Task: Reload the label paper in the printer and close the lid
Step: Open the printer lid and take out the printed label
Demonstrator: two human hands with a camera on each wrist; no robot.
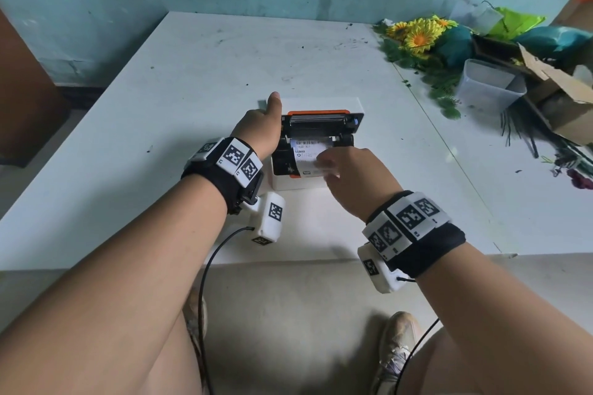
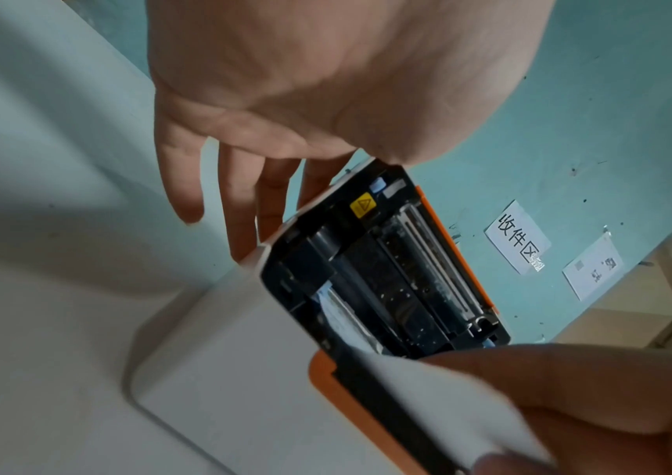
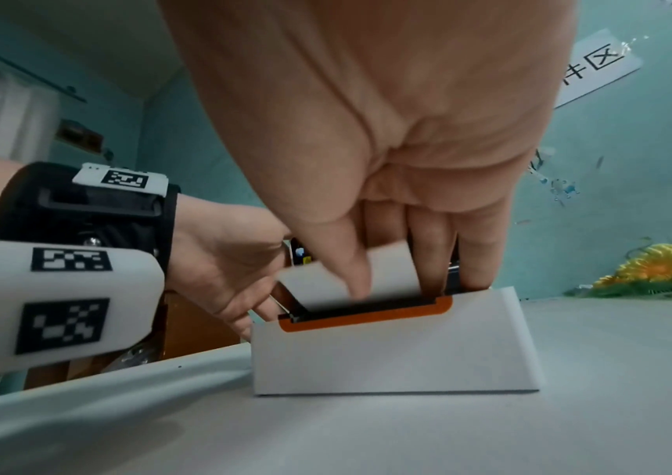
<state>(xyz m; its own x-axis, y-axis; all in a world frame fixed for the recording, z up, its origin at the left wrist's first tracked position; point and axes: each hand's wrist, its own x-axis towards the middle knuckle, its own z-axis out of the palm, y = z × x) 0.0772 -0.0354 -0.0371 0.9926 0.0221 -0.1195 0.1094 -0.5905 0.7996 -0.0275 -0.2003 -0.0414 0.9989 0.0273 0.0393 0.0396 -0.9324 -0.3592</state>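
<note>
A white label printer with orange trim stands on the white table, its lid raised toward the back. My left hand rests against the printer's left side, thumb up by the lid, and its fingers lie straight along the casing. My right hand pinches the free end of the label paper over the open bay. From the right wrist, the thumb lies in front of the paper with the other fingers behind it. The roll itself is hidden.
Artificial sunflowers, a clear plastic tub, a torn cardboard box and green bags crowd the table's right rear. The table's front edge runs just below my wrists. Paper signs hang on the teal wall.
</note>
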